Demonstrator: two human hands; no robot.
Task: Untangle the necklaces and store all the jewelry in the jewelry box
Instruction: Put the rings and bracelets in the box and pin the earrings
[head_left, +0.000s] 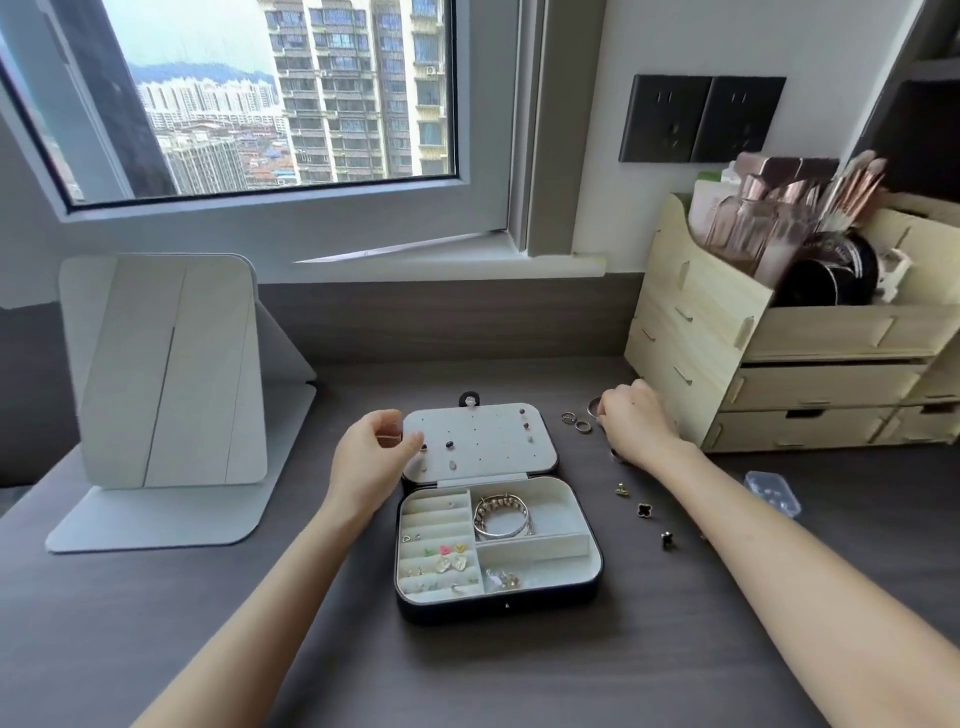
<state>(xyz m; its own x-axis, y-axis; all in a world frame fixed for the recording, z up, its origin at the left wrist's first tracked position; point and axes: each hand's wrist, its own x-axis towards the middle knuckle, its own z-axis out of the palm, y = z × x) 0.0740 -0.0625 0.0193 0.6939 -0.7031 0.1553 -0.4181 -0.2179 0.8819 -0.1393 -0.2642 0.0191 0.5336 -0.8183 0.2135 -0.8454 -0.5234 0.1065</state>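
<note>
Several rings (583, 426): touching curled right hand (636, 423), for gathering; grip unclear.
Left hand (374, 452): curled beside jewelry box lid (488, 441); pinch unclear.

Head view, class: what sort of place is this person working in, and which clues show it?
Probably a dressing table in a high-rise flat: standing mirror, wooden organiser of makeup brushes, open jewelry box, window over tower blocks.
</note>
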